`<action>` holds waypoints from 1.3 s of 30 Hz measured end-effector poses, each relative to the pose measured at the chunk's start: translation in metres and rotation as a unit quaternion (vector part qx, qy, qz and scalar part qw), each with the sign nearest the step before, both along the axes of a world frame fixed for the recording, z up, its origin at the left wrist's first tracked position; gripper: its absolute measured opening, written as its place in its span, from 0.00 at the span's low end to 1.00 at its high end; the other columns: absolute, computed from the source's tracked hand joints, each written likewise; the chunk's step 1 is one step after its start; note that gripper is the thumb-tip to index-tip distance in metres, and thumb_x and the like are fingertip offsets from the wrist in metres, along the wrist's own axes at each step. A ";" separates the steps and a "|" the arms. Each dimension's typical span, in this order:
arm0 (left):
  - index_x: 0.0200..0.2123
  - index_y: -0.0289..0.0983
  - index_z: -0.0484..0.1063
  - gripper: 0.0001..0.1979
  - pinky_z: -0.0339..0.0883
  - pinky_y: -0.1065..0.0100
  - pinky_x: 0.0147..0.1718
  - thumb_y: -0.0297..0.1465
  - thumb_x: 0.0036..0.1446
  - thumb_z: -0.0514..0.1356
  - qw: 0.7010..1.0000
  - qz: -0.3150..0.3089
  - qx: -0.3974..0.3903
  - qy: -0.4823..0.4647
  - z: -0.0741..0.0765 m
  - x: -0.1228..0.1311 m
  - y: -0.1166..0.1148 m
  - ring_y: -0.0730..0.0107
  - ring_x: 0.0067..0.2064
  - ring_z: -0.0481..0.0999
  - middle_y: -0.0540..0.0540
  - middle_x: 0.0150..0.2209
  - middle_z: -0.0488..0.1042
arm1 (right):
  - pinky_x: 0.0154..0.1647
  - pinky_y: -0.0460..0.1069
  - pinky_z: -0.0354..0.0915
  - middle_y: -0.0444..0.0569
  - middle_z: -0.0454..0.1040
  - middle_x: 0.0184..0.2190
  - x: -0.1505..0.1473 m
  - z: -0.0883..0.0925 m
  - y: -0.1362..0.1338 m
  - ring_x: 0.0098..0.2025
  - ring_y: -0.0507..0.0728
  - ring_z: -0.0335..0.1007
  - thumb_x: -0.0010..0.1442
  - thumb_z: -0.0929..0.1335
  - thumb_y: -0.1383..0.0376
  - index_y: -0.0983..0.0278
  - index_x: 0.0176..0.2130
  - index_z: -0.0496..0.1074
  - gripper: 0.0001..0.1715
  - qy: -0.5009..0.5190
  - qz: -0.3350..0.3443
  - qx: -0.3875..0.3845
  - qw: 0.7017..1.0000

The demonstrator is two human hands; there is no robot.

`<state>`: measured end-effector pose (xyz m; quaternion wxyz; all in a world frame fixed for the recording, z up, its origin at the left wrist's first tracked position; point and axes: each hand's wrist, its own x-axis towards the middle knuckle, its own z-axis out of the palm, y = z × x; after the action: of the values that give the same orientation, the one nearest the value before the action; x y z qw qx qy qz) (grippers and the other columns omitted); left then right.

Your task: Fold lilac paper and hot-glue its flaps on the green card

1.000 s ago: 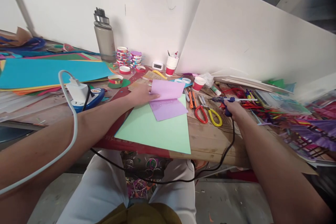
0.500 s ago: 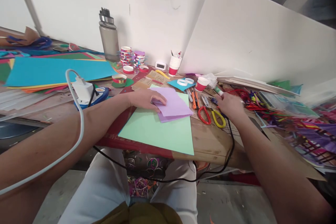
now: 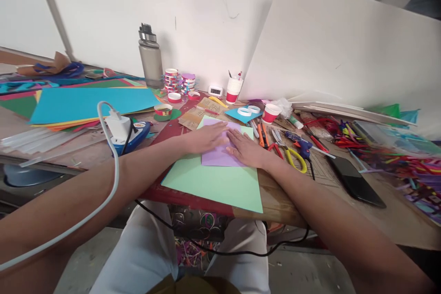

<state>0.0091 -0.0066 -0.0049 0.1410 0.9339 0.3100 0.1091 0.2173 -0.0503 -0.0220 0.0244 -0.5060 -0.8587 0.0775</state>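
Both hands lie flat on a piece of purple paper [image 3: 217,158], which rests on a larger light green sheet [image 3: 213,188] at the table's front edge. My left hand [image 3: 208,138] stretches its fingers across the upper left of the purple paper. My right hand [image 3: 246,148] presses on its right side, fingers extended and nearly touching the left fingertips. Neither hand grips anything. Parts of the purple paper are hidden under the hands. Just right of my right hand lie yellow-and-red-handled scissors [image 3: 296,160], an orange cutter [image 3: 263,134] and a blue glue gun [image 3: 299,142].
A grey bottle [image 3: 150,57], stacked paper rings [image 3: 171,81] and a cup with pens [image 3: 234,89] stand at the back. A glue stick [image 3: 295,121] and black phone [image 3: 356,181] lie right. At left are blue sheets [image 3: 93,103] and a power strip [image 3: 138,134] with a white cable.
My right hand has let go of the glue stick at the right and come over onto the purple paper. The paper now lies flatter, and my left hand has flattened on it.
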 end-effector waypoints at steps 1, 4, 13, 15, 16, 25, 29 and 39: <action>0.67 0.34 0.50 0.36 0.40 0.62 0.65 0.50 0.64 0.42 0.999 0.003 -0.005 0.043 -0.003 0.002 -0.002 0.62 0.70 0.45 0.40 0.69 0.45 | 0.69 0.62 0.37 0.61 0.38 0.70 0.000 -0.001 0.000 0.71 0.64 0.31 0.64 0.46 0.41 0.77 0.69 0.42 0.51 -0.010 -0.002 -0.002 1.000; 0.69 0.33 0.43 0.42 0.34 0.58 0.66 0.55 0.61 0.42 0.994 0.003 -0.006 0.108 -0.007 0.005 -0.007 0.59 0.70 0.39 0.39 0.70 0.40 | 0.69 0.63 0.36 0.61 0.37 0.70 0.000 0.000 -0.001 0.71 0.63 0.29 0.65 0.45 0.42 0.76 0.69 0.40 0.50 -0.029 -0.005 -0.001 1.000; 0.68 0.30 0.46 0.45 0.34 0.58 0.66 0.58 0.60 0.42 0.991 0.014 0.037 0.126 -0.009 0.000 -0.009 0.56 0.70 0.41 0.35 0.69 0.43 | 0.69 0.62 0.36 0.60 0.36 0.70 -0.006 0.001 -0.004 0.71 0.62 0.29 0.65 0.46 0.44 0.76 0.69 0.41 0.48 -0.026 -0.023 0.009 0.999; 0.68 0.31 0.48 0.45 0.35 0.57 0.65 0.58 0.60 0.42 0.992 0.016 0.037 0.121 -0.009 -0.004 -0.010 0.55 0.70 0.43 0.35 0.69 0.44 | 0.68 0.64 0.36 0.60 0.36 0.70 -0.007 0.001 -0.005 0.71 0.62 0.28 0.65 0.45 0.43 0.75 0.69 0.41 0.49 -0.031 -0.030 0.011 0.999; 0.68 0.31 0.48 0.44 0.36 0.56 0.65 0.58 0.60 0.42 0.992 0.018 0.037 0.121 -0.010 -0.006 -0.010 0.55 0.70 0.43 0.35 0.69 0.44 | 0.68 0.64 0.35 0.61 0.36 0.70 -0.007 0.002 -0.007 0.71 0.63 0.28 0.65 0.45 0.43 0.76 0.69 0.40 0.49 -0.036 -0.036 0.011 0.999; 0.66 0.33 0.53 0.41 0.39 0.51 0.65 0.56 0.60 0.46 0.994 0.009 0.025 0.108 -0.003 -0.008 -0.014 0.51 0.69 0.44 0.32 0.68 0.46 | 0.69 0.62 0.34 0.64 0.38 0.70 -0.022 0.021 -0.001 0.71 0.66 0.28 0.66 0.47 0.45 0.80 0.68 0.45 0.48 -0.025 -0.090 0.065 0.994; 0.60 0.38 0.63 0.29 0.37 0.48 0.65 0.47 0.62 0.50 0.997 -0.010 0.019 0.080 0.003 -0.007 -0.014 0.53 0.67 0.54 0.38 0.64 0.60 | 0.69 0.60 0.36 0.59 0.34 0.70 -0.042 0.020 0.014 0.71 0.62 0.25 0.68 0.46 0.50 0.77 0.69 0.40 0.43 0.045 -0.062 0.064 0.995; 0.64 0.27 0.52 0.33 0.50 0.58 0.64 0.44 0.65 0.41 0.984 0.152 0.048 -0.083 -0.002 0.006 -0.004 0.56 0.68 0.52 0.32 0.67 0.53 | 0.67 0.64 0.40 0.60 0.39 0.70 -0.050 -0.009 0.024 0.71 0.65 0.33 0.68 0.51 0.56 0.73 0.69 0.44 0.37 -0.018 -0.035 0.070 0.997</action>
<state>0.0153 -0.0105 -0.0071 0.1033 0.8694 0.4297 0.2212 0.1668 -0.0268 -0.0313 0.0472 -0.5342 -0.8440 0.0076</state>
